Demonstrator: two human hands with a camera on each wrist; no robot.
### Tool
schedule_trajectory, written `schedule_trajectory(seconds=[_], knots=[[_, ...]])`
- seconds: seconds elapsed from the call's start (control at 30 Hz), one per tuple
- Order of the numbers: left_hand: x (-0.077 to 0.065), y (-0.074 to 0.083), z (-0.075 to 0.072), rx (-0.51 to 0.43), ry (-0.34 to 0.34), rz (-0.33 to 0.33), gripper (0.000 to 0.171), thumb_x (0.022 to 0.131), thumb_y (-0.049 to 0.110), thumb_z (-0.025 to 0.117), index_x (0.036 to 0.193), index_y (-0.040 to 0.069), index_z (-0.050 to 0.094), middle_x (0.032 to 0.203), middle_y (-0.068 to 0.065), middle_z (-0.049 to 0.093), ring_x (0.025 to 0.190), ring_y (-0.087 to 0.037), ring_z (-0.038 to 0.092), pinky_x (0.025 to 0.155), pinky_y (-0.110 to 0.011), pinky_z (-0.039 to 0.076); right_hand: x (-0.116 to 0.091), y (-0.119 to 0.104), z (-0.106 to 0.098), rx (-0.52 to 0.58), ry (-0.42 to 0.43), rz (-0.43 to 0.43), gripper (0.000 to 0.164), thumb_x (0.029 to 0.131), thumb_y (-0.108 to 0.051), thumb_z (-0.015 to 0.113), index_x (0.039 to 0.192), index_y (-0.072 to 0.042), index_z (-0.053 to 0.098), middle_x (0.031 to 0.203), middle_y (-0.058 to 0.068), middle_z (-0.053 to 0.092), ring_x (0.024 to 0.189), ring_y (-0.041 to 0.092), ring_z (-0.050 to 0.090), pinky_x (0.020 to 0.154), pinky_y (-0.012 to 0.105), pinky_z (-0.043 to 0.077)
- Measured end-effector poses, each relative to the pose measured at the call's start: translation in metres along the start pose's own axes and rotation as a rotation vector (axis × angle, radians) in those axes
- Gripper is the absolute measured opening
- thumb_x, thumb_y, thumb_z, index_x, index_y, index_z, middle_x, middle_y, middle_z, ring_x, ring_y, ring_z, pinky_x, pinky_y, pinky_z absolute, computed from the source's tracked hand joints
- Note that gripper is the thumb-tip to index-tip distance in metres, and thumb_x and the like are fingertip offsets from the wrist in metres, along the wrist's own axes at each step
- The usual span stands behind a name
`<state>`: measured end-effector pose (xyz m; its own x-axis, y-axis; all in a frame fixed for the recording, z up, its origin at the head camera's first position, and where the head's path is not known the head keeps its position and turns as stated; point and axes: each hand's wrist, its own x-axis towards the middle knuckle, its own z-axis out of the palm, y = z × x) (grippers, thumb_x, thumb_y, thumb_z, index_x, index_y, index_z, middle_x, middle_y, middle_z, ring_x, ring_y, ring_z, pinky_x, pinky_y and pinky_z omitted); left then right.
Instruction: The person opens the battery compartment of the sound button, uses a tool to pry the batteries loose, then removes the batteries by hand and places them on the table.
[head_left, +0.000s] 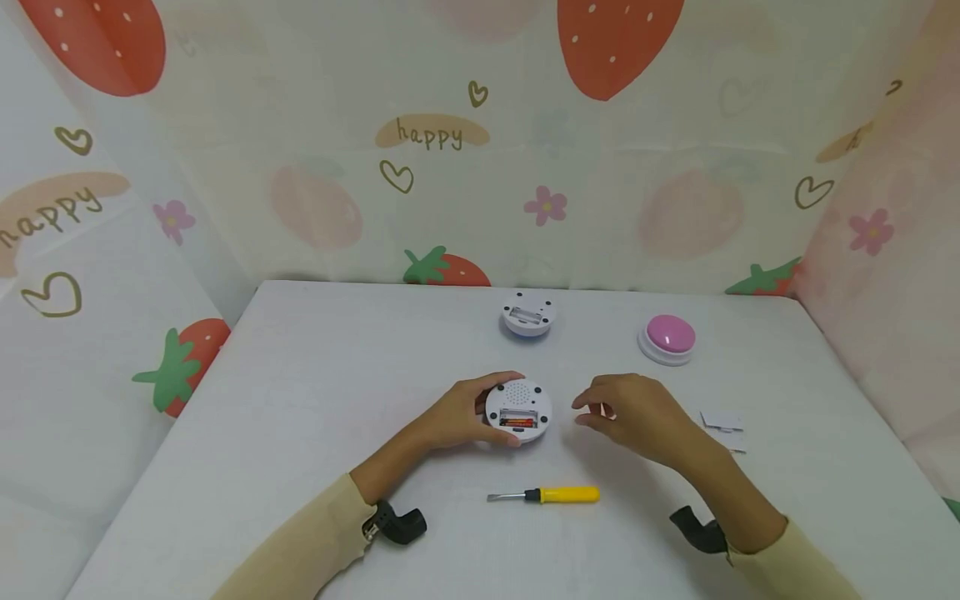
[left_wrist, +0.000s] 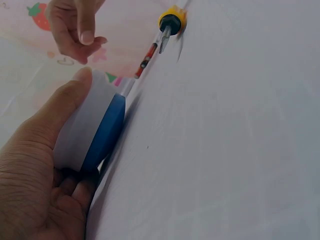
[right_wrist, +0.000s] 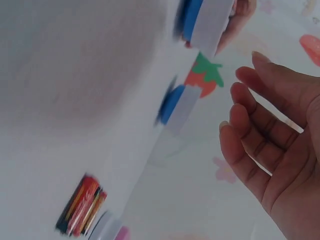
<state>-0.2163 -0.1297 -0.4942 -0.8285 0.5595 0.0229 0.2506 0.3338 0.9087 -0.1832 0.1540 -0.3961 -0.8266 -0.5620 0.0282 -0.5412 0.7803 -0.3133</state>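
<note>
My left hand (head_left: 465, 412) grips a round push button (head_left: 519, 390) by its rim, its white underside facing up. Speaker holes and an uncovered battery slot show there, with a red battery (head_left: 517, 422) lying in the slot. In the left wrist view the button's blue side (left_wrist: 106, 132) faces the table. Apart from it, to the right, my right hand (head_left: 637, 417) hovers with loosely bent fingers. The right wrist view shows nothing in that hand (right_wrist: 280, 135). A yellow-handled flat screwdriver (head_left: 567, 495) lies in front of both hands.
Farther back is a second upturned button (head_left: 528, 321) with its slot bare. A pink-topped button (head_left: 670, 335) stands at the back right. Beside the right wrist is a flat white packet (head_left: 723, 427). Several red batteries (right_wrist: 82, 205) lie together on the white table (head_left: 337, 350).
</note>
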Motion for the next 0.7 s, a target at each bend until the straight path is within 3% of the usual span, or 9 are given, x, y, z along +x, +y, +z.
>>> schedule_trajectory(seconds=[0.33,0.7], knots=[[-0.001,-0.001,-0.001,-0.019,-0.004,0.014,0.091,0.073,0.026,0.094,0.151,0.022,0.047,0.144,0.003,0.055,0.119,-0.011,0.057,0.103,-0.023,0.048,0.017,-0.027,0.020,0.013,-0.041,-0.019,0.027,0.087,-0.025,0.082,0.114,-0.025,0.080,0.088,-0.011,0.068,0.072,0.007,0.055,0.064,0.019,0.050],[0.000,-0.003,-0.001,-0.024,-0.011,0.034,0.090,0.074,0.025,0.094,0.151,0.023,0.047,0.145,0.005,0.054,0.120,-0.009,0.057,0.104,-0.023,0.047,0.027,-0.043,0.031,-0.027,-0.057,-0.012,0.025,0.088,-0.026,0.081,0.111,-0.019,0.081,0.090,-0.004,0.071,0.073,0.011,0.055,0.068,0.024,0.052]])
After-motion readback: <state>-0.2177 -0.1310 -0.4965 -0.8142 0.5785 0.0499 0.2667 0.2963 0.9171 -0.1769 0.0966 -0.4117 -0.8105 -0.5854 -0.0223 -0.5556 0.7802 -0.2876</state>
